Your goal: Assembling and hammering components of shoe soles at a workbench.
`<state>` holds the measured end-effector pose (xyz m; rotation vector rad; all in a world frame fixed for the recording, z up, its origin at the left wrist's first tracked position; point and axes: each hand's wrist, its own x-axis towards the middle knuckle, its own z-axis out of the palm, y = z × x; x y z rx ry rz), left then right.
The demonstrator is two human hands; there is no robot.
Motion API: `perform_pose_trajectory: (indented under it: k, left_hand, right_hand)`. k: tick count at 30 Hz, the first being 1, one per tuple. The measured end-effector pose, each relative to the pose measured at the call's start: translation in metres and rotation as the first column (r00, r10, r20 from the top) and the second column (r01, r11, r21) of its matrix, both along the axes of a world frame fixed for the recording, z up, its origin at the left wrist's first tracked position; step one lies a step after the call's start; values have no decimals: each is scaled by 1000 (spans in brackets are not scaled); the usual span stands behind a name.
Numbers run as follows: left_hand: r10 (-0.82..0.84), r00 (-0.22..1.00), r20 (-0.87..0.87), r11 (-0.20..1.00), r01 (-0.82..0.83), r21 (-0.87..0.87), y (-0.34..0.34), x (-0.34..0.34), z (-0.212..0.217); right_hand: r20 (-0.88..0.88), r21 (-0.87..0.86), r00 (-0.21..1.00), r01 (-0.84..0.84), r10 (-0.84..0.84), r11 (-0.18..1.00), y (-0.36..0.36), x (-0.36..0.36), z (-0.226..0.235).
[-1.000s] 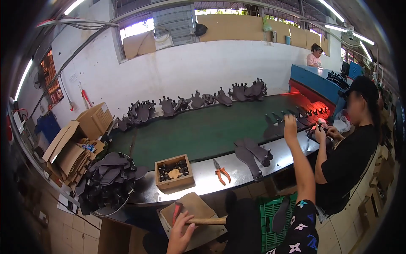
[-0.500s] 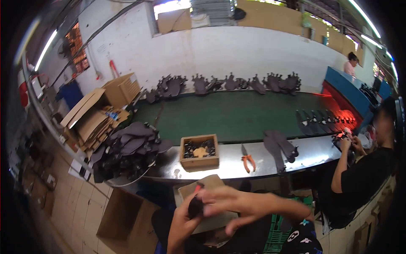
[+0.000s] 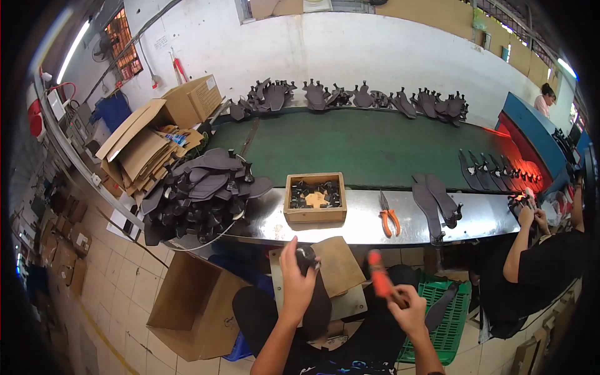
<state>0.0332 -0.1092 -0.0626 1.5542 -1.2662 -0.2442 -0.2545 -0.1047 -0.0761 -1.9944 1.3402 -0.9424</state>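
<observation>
My left hand (image 3: 296, 282) is closed around the black heel end of a dark grey shoe sole (image 3: 317, 306), which hangs down toward my lap. Wrapped round the wooden handle of a red-headed hammer (image 3: 380, 276) is my right hand (image 3: 409, 310). The hammer is raised, slightly blurred, to the right of the sole and apart from it. Under and behind my left hand lies a pale work block (image 3: 356, 300) with a tan cardboard piece (image 3: 337, 265) on top.
On the metal ledge (image 3: 369, 234) stand a wooden box (image 3: 315, 215) of small black parts, orange-handled pliers (image 3: 389, 219) and two soles (image 3: 431, 203). A heap of heeled soles (image 3: 200, 187) fills the left. Behind runs a green belt (image 3: 350, 147). A co-worker (image 3: 537, 262) sits right, beside a green crate (image 3: 453, 319).
My hands, close together before, are now apart. My right hand has moved away to the right and holds the hammer. The whole view has tilted downward.
</observation>
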Motion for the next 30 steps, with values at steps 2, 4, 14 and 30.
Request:
perform_pose_trajectory:
  k: [2, 4, 14, 30]
  left_hand:
    - [131, 955, 268, 991, -135, -4, -21, 3, -28]
    - [117, 933, 339, 990, -138, 37, -36, 14, -34]
    - [-41, 643, 765, 950, -211, 228, -228, 95, -24]
    - [-500, 703, -506, 816, 577, -5, -94, 7, 87]
  right_hand:
    - [281, 68, 952, 106, -121, 992, 21, -19, -10]
    - [510, 299, 845, 2, -161, 954, 39, -40, -6]
    - [869, 267, 431, 7, -243, 964, 64, -78, -1]
    - [621, 206, 784, -137, -22, 969, -9, 19, 42]
